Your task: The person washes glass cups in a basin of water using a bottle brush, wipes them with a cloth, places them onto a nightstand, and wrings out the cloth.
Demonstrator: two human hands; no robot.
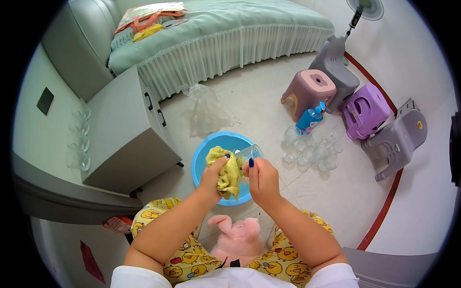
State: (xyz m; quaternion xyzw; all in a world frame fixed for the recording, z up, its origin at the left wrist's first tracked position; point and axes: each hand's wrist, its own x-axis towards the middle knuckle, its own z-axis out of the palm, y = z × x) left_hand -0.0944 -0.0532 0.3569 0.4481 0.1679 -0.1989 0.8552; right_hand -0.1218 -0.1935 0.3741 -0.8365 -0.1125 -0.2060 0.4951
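Head view, the only feed I'm getting: both hands are working above a blue basin point(197, 165) on the floor point(259, 105). Left hand point(209, 182) is bunching a yellow-green cloth point(232, 176), thumb pressing on top, the rest of its fingers mostly hiding. Right hand point(264, 183) is pinching a clear glass point(253, 152), thumb lying along it; how the other fingers are gripping underneath, I'm not able to tell. Cloth and glass are sitting side by side over the basin, apparently touching; whether any cloth is going inside the glass, I'm not making out.

Step, my call: wiping or washing this one glass, partway through. Next move, I'm judging, is calling for a steady right-hand pinch while the left is working cloth around wall and rim; a wet glass could be slipping, so keeping it low over the basin is making sense.

Around: more glasses point(314, 139) are clustering at right, just beside a blue pump bottle point(309, 121). Other glasses point(82, 161) are lining the grey cabinet point(120, 129) at left. A clear plastic bag point(206, 110) is lying beyond the basin.
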